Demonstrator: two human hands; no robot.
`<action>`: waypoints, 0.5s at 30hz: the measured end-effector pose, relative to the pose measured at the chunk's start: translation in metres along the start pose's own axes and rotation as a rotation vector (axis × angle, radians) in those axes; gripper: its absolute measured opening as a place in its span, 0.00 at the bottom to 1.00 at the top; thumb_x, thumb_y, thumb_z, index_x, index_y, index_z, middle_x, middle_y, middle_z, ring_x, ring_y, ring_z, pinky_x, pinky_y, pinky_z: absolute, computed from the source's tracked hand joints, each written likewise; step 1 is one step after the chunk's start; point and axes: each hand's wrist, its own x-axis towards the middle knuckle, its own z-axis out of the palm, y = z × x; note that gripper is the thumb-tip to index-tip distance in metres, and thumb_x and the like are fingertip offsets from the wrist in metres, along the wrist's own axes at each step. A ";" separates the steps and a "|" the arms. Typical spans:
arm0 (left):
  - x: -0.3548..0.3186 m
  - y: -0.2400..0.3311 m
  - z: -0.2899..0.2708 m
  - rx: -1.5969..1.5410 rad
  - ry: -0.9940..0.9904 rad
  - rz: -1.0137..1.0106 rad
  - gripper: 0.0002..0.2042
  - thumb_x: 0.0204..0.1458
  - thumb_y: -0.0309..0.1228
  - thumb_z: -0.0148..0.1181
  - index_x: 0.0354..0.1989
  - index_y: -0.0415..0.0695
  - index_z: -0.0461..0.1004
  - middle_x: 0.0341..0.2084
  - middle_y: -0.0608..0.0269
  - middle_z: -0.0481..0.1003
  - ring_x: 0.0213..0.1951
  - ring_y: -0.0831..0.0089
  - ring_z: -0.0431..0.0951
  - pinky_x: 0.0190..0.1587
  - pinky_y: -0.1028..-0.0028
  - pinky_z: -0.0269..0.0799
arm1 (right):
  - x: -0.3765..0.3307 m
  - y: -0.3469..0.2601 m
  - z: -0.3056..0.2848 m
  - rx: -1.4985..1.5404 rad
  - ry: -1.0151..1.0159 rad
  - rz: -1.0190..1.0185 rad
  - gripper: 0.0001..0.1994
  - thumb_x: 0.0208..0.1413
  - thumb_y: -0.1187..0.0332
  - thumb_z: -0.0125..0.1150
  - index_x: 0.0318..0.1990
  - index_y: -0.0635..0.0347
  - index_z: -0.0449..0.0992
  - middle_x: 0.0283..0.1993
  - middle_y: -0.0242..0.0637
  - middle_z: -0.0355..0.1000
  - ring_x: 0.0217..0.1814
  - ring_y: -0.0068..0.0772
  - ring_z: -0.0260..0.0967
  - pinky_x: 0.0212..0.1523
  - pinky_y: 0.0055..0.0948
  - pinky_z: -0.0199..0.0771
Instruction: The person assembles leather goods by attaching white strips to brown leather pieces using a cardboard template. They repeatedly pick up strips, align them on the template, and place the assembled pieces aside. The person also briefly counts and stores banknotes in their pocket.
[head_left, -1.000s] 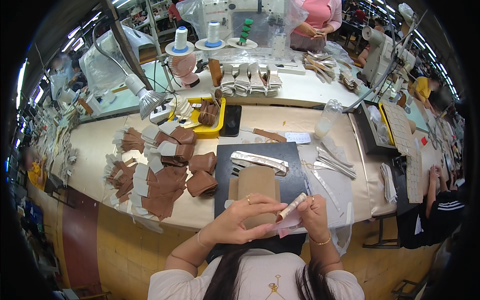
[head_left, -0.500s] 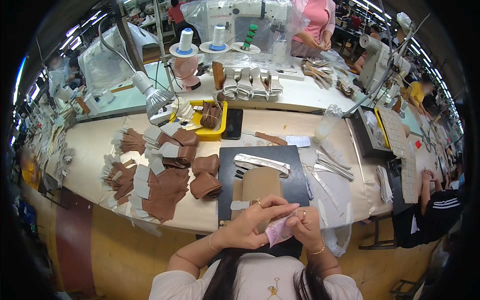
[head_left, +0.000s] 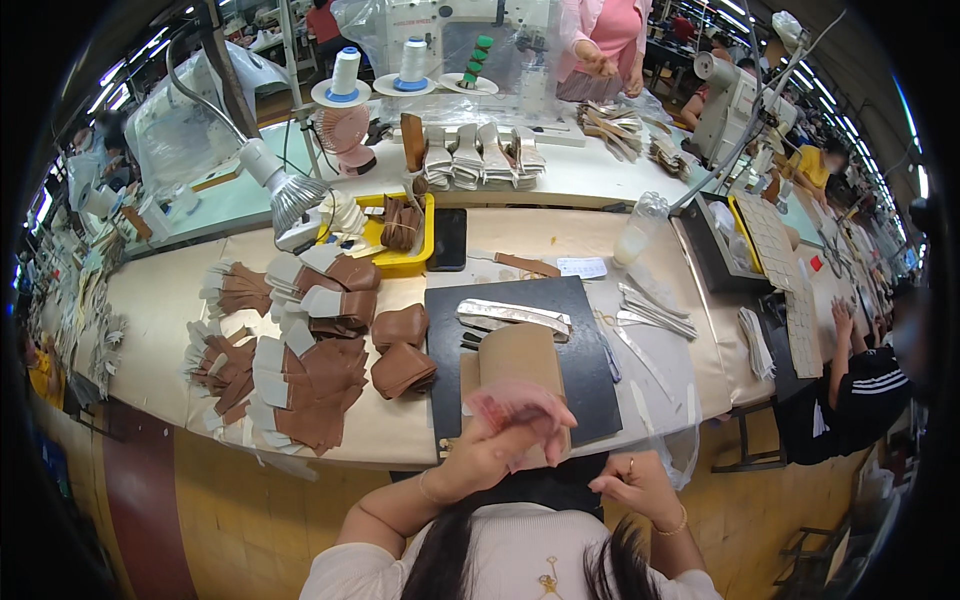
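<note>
My left hand [head_left: 488, 455] is raised over the near edge of the black board [head_left: 590, 405], gripping a pink printed banknote [head_left: 508, 400] that is smeared by motion. Behind the note stands a brown curved block [head_left: 522, 350], like a cardboard-coloured form, on the board. My right hand [head_left: 640, 484] is apart from it, low at the right in front of the table edge, fingers curled closed; whatever they may hold is hidden. A silvery strip bundle [head_left: 512, 317] lies at the far part of the board.
Stacks of brown leather pieces [head_left: 325, 390] with pale ends cover the left. Behind them are a yellow tray [head_left: 428, 245], a lamp [head_left: 290, 195] and a phone [head_left: 447, 240]. To the right lie pale strips [head_left: 655, 310] and a plastic bottle [head_left: 640, 230]. A co-worker [head_left: 605, 50] stands across.
My hands have parted: the left lifted the banknote away over the block, the right moved down and right, letting go of it. The view shifted slightly. The co-worker's hands separated.
</note>
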 end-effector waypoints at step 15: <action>0.008 -0.161 0.036 0.693 -0.784 -0.612 0.13 0.49 0.29 0.56 0.40 0.34 0.69 0.36 0.50 0.73 0.35 0.59 0.75 0.40 0.67 0.69 | -0.102 0.287 0.167 -0.088 0.462 0.442 0.16 0.57 0.61 0.52 0.45 0.64 0.72 0.39 0.51 0.73 0.40 0.49 0.72 0.42 0.39 0.69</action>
